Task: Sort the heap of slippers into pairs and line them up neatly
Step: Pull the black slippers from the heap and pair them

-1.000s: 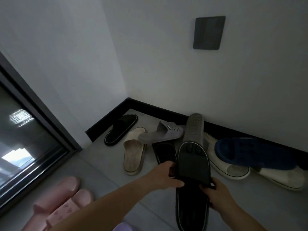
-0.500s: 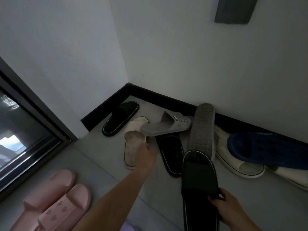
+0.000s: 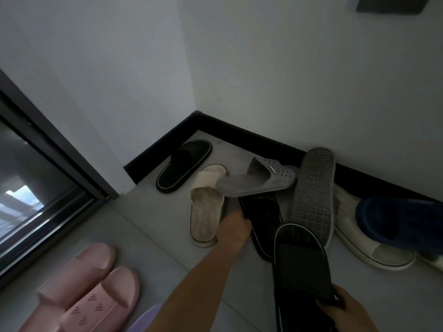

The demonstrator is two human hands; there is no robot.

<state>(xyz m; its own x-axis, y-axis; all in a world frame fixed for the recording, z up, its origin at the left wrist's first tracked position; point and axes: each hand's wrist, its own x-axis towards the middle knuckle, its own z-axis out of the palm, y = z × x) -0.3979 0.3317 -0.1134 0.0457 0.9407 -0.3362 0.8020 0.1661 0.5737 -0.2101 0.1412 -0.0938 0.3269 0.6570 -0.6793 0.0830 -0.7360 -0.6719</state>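
Right hand fingers curl round the heel of the raised black slipper, probably for matching. Left hand touches the second black slipper, partly under the grey slipper; left fingers hidden, can't tell if gripping.

Pink pair side by side, left; held black slipper up front; heap: grey slipper across cream slipper; grey sole upturned; navy slipper atop white slipper.

Left hand (off the held slipper) now reaches the floor slipper.
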